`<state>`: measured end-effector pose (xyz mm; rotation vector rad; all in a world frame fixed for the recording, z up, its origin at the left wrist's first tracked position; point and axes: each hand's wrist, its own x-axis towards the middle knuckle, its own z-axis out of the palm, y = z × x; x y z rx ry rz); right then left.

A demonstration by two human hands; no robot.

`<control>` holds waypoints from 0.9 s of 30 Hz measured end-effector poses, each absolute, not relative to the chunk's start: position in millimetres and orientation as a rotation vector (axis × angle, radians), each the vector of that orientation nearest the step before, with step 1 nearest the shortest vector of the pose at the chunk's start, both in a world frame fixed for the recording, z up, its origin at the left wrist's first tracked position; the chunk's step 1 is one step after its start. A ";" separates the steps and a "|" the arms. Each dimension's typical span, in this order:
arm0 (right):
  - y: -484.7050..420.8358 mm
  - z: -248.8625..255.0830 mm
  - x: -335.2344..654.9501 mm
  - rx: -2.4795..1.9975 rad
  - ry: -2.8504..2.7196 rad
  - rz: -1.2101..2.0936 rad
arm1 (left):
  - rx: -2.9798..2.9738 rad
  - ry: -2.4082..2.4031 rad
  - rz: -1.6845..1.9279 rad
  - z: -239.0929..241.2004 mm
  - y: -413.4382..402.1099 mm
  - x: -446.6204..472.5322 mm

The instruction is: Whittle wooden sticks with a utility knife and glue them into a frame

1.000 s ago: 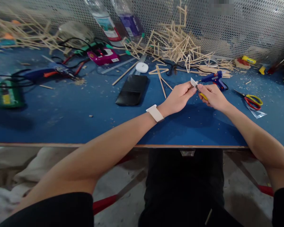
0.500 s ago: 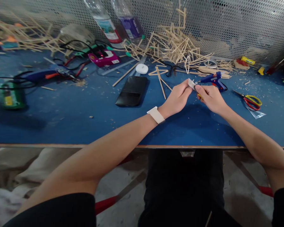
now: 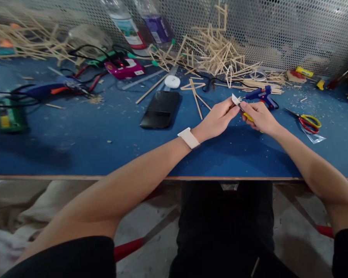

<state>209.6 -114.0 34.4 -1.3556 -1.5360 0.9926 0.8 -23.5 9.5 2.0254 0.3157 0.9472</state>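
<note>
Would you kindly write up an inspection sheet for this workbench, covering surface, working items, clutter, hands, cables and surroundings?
Surface: blue tabletop, strewn with small scraps.
Working items: yellow-handled cutter, pale blade exposed.
Clutter: thin wooden sticks heaped at the back; phone, glue gun and scissors lying around.
Hands: right hand grips the cutter; left hand is beside the blade, its grip unclear.
Cables: black cables loop across the tabletop's left and back.
Surroundings: perforated metal panel behind; bottles near it.
</note>
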 end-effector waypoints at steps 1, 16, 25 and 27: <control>-113.7 34.5 209.5 -1.355 -1.524 1.001 | 2.027 0.326 0.954 10.0 -23.5 1.0; -111.2 29.5 198.6 -1.442 -1.483 0.835 | 2.020 0.441 0.992 8.3 -21.8 6.1; -111.6 31.3 203.9 -1.488 -1.454 0.632 | 1.858 0.480 0.897 5.6 -20.1 5.7; -114.3 34.3 204.9 -1.473 -1.548 0.586 | 1.806 0.448 0.856 5.1 -20.2 6.1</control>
